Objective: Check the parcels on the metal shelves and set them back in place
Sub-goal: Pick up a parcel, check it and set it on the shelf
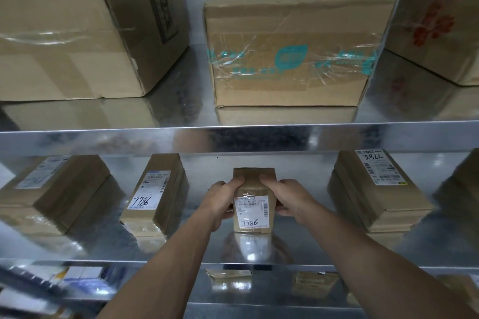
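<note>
Middle shelf (pixel 103 246): left box (pixel 54 189) and second box (pixel 155 194) lie placed; checked or not, can't tell. The parcel (pixel 252 204) sits centre, label up, at or just above the shelf, not yet released. Right box (pixel 375 189) lies placed. My left hand (pixel 223 202) grips the parcel's left side, my right hand (pixel 287 199) its right, thumbs on top, forearms outstretched.

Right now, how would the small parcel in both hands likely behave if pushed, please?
The small parcel probably stays stiff: its cardboard looks flat between left hand and right hand. Glossy tape and the polished metal shelf suggest easy sliding. Smaller than neighbouring boxes, it is probably light.
</note>
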Demonstrator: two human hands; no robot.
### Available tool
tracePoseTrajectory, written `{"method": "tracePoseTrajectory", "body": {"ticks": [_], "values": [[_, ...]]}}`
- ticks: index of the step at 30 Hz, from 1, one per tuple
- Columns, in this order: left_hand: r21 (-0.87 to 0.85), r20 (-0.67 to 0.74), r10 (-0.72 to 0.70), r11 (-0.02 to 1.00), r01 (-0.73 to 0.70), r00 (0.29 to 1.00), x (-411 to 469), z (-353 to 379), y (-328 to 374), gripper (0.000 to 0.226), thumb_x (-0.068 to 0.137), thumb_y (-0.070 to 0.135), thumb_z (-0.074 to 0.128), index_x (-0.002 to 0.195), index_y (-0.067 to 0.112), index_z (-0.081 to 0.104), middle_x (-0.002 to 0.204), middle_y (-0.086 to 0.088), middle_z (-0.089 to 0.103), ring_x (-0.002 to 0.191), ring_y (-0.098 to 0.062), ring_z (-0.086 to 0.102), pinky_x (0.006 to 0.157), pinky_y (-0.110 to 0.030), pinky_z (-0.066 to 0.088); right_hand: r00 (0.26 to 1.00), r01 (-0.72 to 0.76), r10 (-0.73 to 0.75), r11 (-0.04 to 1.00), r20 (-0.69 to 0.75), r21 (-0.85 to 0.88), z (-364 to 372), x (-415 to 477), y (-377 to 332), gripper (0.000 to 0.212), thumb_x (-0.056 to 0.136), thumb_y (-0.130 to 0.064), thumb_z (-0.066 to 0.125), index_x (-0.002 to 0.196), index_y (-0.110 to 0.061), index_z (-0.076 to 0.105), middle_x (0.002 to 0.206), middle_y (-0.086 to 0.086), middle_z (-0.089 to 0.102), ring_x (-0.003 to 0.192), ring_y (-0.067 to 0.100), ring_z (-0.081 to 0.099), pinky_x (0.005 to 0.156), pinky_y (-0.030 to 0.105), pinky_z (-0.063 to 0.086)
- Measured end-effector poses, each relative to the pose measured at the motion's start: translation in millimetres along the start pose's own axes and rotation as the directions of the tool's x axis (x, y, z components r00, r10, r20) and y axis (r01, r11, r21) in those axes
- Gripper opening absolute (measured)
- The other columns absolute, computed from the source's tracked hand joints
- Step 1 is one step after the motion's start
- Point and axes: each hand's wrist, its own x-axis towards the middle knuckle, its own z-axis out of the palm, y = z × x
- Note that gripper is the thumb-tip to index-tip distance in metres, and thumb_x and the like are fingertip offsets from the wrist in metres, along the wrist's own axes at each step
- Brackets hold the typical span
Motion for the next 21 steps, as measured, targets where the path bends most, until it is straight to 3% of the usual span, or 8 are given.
{"method": "tracePoseTrajectory", "body": {"ticks": [9, 21], "values": [[-0.007, -0.033, 0.007, 1.000, -0.008, 0.999, 0.5, -0.7, -2.2, 0.042, 0.097, 0.038, 0.059, 0.117, 0.002, 0.060, 0.101, -0.013, 0.075, 0.094, -0.029, 0.070, 0.089, -0.041, 0.056, 0.999, 0.029, -0.031, 0.998, -0.037, -0.063, 7.8, -0.3, -5.3, 0.043, 0.091, -0.056, 0.065, 0.101, -0.014, 0.065, 0.098, 0.003, 0.075, 0.092, 0.020, 0.070, 0.081, 0.034, 0.057], [-0.037, -0.049, -0.015, 0.999, 0.013, 0.999, 3.2, -0.2, -3.7, 0.036, 0.095, 0.037, 0.060, 0.111, 0.004, 0.060, 0.097, -0.013, 0.074, 0.099, -0.032, 0.071, 0.095, -0.046, 0.057, 0.997, 0.035, -0.040, 0.996, -0.058, -0.085, 10.1, -2.7, -5.6, 0.040, 0.092, -0.055, 0.063, 0.097, -0.015, 0.064, 0.096, 0.002, 0.074, 0.087, 0.017, 0.069, 0.079, 0.033, 0.056]]}}
